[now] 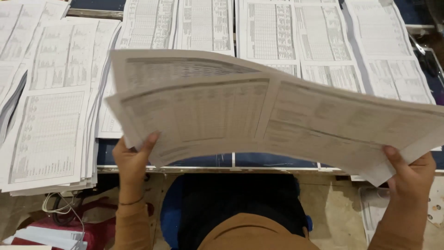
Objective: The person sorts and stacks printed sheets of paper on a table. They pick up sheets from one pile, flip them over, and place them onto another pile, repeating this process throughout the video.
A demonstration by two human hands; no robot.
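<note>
Here, in the single head view looking down, a person held a bundle of large printed sheets (259,115) across the middle of the frame, lifted above a worktable (273,162) with a dark blue top. The left hand (134,159), at lower left, pinched the bundle's near corner, thumb on top and fingers hidden beneath. The right hand (409,173), at lower right, clamped the opposite corner the same way. The sheets were fanned slightly, one edge showing behind another, and sagged a little between the hands. Along the top of the frame lay rows of similar paper stacks (273,32), and a thicker pile (51,115) filled the left side. A white cable (64,208) coiled at lower left. To handle such a bundle well, I judged both grips should stay firm and level, keeping the edges squared so no sheet slips out.
</note>
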